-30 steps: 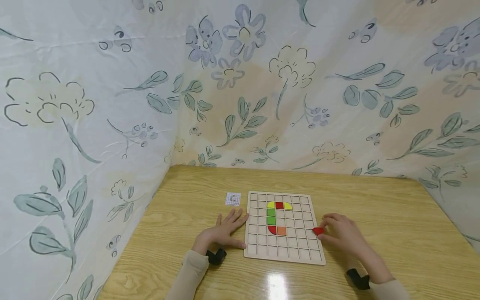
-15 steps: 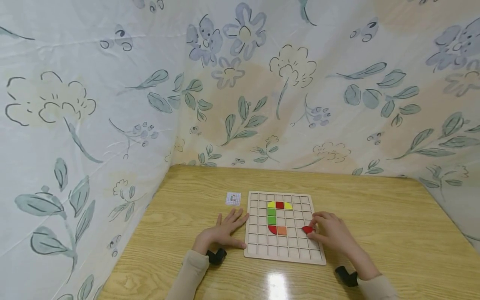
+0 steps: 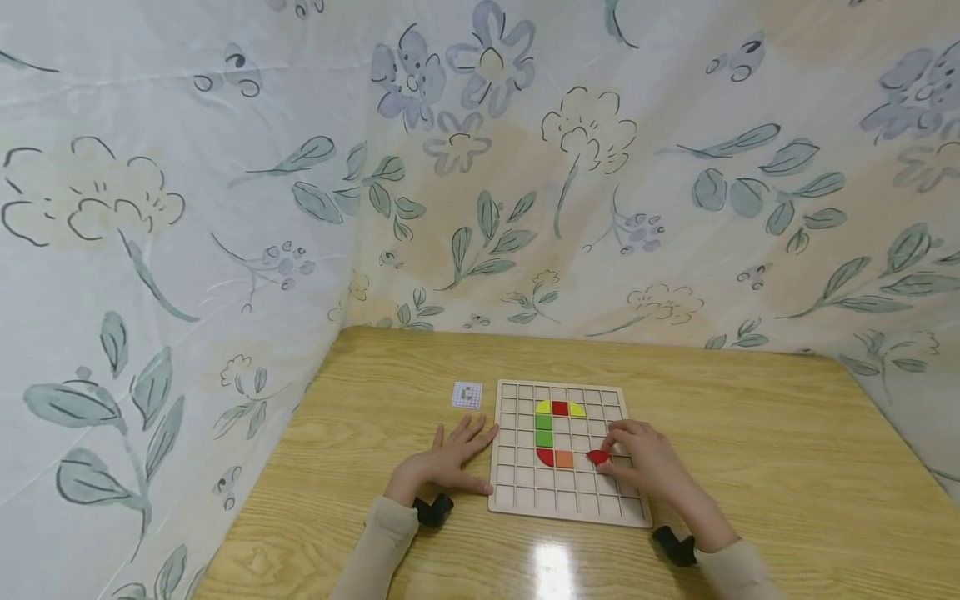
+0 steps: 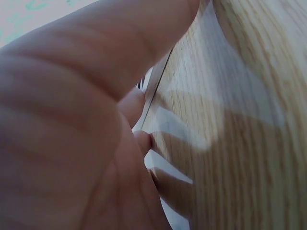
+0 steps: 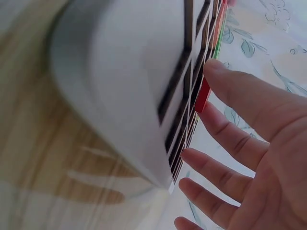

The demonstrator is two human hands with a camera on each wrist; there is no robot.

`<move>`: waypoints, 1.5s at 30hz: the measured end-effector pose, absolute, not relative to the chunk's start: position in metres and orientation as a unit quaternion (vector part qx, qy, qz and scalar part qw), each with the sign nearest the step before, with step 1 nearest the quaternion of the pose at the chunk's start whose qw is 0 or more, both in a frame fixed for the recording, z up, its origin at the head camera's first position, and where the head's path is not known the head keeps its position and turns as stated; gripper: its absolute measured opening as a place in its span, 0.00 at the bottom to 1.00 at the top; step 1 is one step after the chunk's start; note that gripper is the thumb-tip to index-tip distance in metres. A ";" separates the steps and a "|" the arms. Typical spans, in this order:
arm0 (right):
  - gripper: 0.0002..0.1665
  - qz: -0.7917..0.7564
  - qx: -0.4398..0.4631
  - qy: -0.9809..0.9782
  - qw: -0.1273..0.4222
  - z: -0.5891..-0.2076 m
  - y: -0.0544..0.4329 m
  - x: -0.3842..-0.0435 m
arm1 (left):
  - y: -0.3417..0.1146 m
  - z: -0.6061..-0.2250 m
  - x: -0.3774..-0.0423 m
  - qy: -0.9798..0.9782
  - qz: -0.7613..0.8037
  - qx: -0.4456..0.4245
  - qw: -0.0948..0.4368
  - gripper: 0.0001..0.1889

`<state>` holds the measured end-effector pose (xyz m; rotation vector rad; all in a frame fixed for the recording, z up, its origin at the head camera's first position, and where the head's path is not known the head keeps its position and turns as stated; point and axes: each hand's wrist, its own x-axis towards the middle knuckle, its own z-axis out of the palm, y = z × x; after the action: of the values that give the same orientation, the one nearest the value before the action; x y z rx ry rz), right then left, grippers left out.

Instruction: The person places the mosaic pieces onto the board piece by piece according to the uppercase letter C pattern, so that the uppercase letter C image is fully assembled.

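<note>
A pale wooden grid board (image 3: pixel 517 495) lies on the table. My right hand (image 3: pixel 647 460) is over its right part and pinches a red tile (image 3: pixel 597 457) with a curved edge between thumb and index finger. In the right wrist view the same red tile (image 5: pixel 203 96) appears edge-on by the fingertips, close to the grid. My left hand (image 3: pixel 447 461) lies spread on the table, its fingertips and thumb at the board's left edge. Set in the grid are two yellow rounded tiles, a red square (image 3: pixel 560 408), two green squares (image 3: pixel 543 430), a red rounded tile (image 3: pixel 545 457) and an orange square (image 3: pixel 564 459).
A small card (image 3: pixel 467 394) printed with a grid pattern lies left of the board's upper corner. Wood-grain table (image 3: pixel 390 367) surrounds the board. Floral cloth (image 3: pixel 480 208) hangs behind and at the sides. Each wrist wears a black camera mount.
My right hand has moved left with the red tile, from the board's right edge to over the grid, towards the orange square. The left hand has stayed in place.
</note>
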<state>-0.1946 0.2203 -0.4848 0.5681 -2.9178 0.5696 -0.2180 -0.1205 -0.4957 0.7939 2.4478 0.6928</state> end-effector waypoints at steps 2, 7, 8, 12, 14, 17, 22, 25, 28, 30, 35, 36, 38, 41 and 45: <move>0.12 0.188 0.187 -0.963 0.056 -0.484 0.219 -0.195 | -0.120 -0.497 -0.219 0.893 0.250 0.289 0.235 0.48; 0.12 0.183 0.178 -0.966 0.051 -0.486 0.217 -0.198 | -0.118 -0.498 -0.221 0.893 0.251 0.291 0.236 0.48; 0.12 0.182 0.176 -0.966 0.050 -0.487 0.217 -0.198 | -0.118 -0.498 -0.221 0.892 0.251 0.291 0.237 0.48; 0.12 0.178 0.168 -0.968 0.046 -0.490 0.217 -0.201 | -0.117 -0.498 -0.221 0.892 0.253 0.291 0.235 0.48; 0.13 0.177 0.167 -0.969 0.047 -0.491 0.218 -0.202 | -0.117 -0.499 -0.222 0.892 0.255 0.292 0.234 0.48; 0.13 0.176 0.166 -0.969 0.048 -0.490 0.217 -0.202 | -0.117 -0.499 -0.222 0.891 0.255 0.293 0.233 0.48; 0.12 0.174 0.161 -0.970 0.046 -0.490 0.216 -0.200 | -0.117 -0.500 -0.221 0.892 0.253 0.294 0.232 0.48; 0.12 0.174 0.161 -0.971 0.045 -0.490 0.216 -0.199 | -0.118 -0.499 -0.221 0.891 0.255 0.295 0.231 0.48; 0.12 0.176 0.163 -0.970 0.047 -0.490 0.215 -0.198 | -0.118 -0.499 -0.220 0.891 0.257 0.295 0.230 0.48; 0.12 0.177 0.163 -0.969 0.047 -0.490 0.215 -0.196 | -0.118 -0.498 -0.220 0.891 0.257 0.295 0.231 0.48; 0.12 0.180 0.169 -0.968 0.041 -0.491 0.217 -0.194 | -0.118 -0.499 -0.220 0.892 0.254 0.291 0.233 0.48; 0.12 0.180 0.173 -0.967 0.041 -0.491 0.218 -0.194 | -0.117 -0.499 -0.219 0.893 0.252 0.291 0.232 0.48; 0.12 0.188 0.184 -0.964 0.044 -0.492 0.220 -0.195 | -0.117 -0.500 -0.220 0.893 0.252 0.292 0.231 0.48; 0.12 0.207 0.212 -0.954 0.048 -0.494 0.224 -0.197 | -0.117 -0.501 -0.220 0.894 0.251 0.292 0.229 0.48; 0.11 0.262 0.267 -0.927 0.020 -0.495 0.230 -0.205 | -0.118 -0.501 -0.219 0.894 0.255 0.290 0.229 0.48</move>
<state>-0.2054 0.2300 -0.4947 0.8292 -2.8766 0.8117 -0.2187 -0.1175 -0.5010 0.7982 2.4610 0.7010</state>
